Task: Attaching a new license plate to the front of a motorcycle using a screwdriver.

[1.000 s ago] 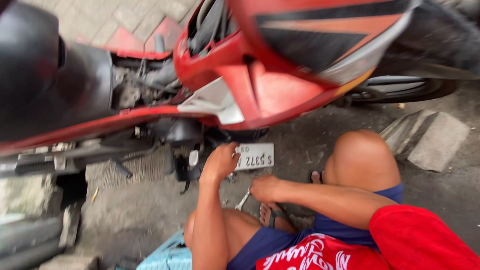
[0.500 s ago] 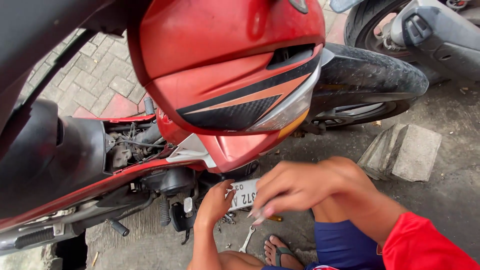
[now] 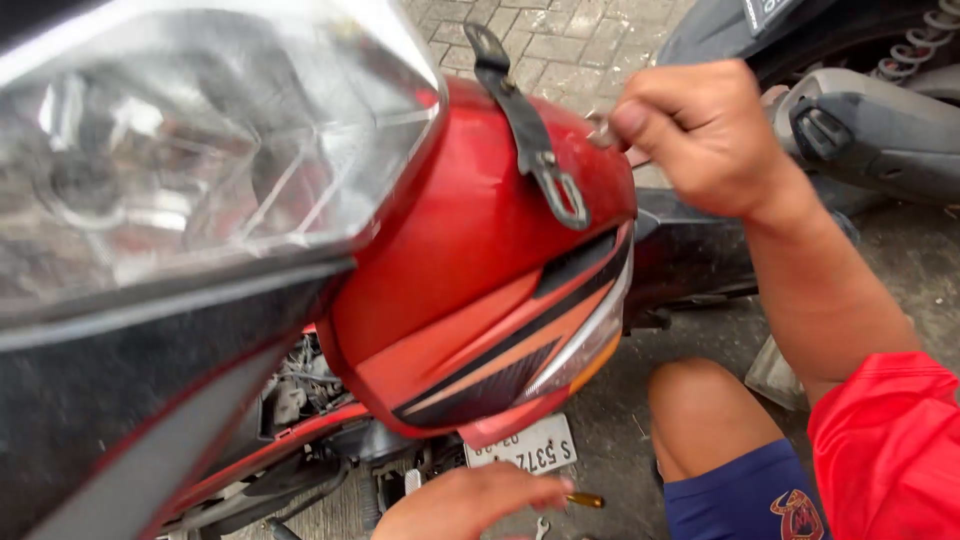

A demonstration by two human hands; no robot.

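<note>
Right hand (image 3: 705,135), fingers curled and pinching what may be a small fastener, reaches the black bracket (image 3: 530,130) atop the red motorcycle cowl (image 3: 480,260); left hand (image 3: 470,500) rests loosely open below, a screwdriver (image 3: 583,499) at its fingertips.

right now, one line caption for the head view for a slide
Right hand raised at the top of a red motorbike front cover, left hand low near the number plate.

Red motorcycle fairing (image 3: 470,290); black bracket (image 3: 530,130) atop
</note>
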